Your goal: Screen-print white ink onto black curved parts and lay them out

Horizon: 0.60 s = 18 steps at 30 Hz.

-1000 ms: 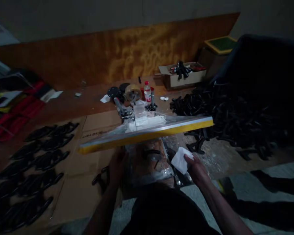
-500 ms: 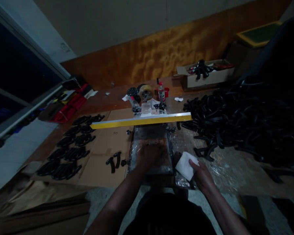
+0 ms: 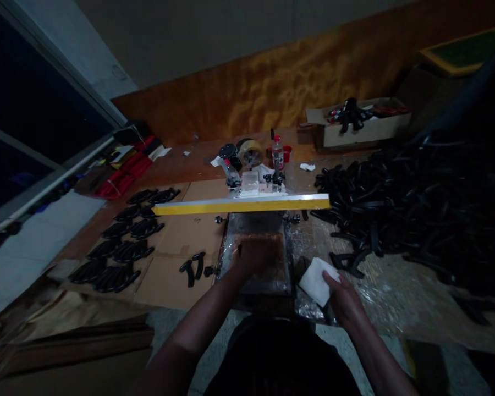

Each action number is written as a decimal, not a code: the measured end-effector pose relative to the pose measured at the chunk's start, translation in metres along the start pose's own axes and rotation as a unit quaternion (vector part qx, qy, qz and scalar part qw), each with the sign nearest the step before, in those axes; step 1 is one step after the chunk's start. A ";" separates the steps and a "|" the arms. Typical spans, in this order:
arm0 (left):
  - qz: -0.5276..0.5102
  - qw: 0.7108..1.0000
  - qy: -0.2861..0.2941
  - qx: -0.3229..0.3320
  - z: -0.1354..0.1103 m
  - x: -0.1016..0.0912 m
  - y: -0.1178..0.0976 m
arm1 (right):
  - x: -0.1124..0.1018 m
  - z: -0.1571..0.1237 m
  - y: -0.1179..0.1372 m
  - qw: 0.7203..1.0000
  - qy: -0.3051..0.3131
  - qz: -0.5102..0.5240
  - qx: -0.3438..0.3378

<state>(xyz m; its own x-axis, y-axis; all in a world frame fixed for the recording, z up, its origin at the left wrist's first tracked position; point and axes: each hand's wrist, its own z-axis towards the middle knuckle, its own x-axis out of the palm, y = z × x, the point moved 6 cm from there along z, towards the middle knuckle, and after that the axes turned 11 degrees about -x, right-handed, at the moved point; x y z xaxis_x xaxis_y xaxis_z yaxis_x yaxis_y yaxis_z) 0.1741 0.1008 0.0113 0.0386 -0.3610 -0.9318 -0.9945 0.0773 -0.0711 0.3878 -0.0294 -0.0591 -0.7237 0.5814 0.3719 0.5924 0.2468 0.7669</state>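
My left hand point(image 3: 253, 258) rests over the plastic-covered brown pad of a small printing stand point(image 3: 235, 250), fingers bent down on it; what lies under them is too dark to name. My right hand point(image 3: 346, 300) pinches a folded white cloth point(image 3: 317, 280) just right of the stand. A yellow-edged screen frame point(image 3: 241, 205) is hinged up above the pad, level across the view. Two black curved handle parts point(image 3: 192, 268) lie on cardboard left of the stand.
A big heap of black curved parts point(image 3: 416, 198) fills the right side. Rows of the same parts point(image 3: 124, 247) lie on cardboard at left. Behind the frame stand a tape roll point(image 3: 251, 152), a small bottle point(image 3: 277, 154) and an open carton point(image 3: 358, 129).
The view swung left and back, then steadied. The yellow-edged frame now sits level and farther from me. My left hand moved from below the frame onto the pad; my right hand kept the cloth.
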 end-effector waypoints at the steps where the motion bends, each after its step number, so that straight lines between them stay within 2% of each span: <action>1: -0.005 1.000 -0.003 0.000 0.000 0.001 0.004 | 0.000 0.000 0.000 1.000 -0.004 -0.002 0.001; 5: -0.033 0.999 -0.019 -0.009 -0.004 0.007 0.025 | 0.001 0.000 0.001 1.000 -0.004 -0.006 0.009; 10: -0.090 0.987 -0.059 -0.116 -0.005 0.021 0.048 | 0.007 0.001 0.001 1.000 0.001 -0.029 0.010; 13: -0.095 0.983 -0.075 -0.141 -0.007 0.026 0.051 | 0.011 0.001 0.000 0.999 0.017 -0.033 0.013; 18: -0.109 0.981 -0.107 -0.123 -0.013 0.021 0.047 | 0.018 -0.002 -0.003 0.999 0.033 -0.023 0.032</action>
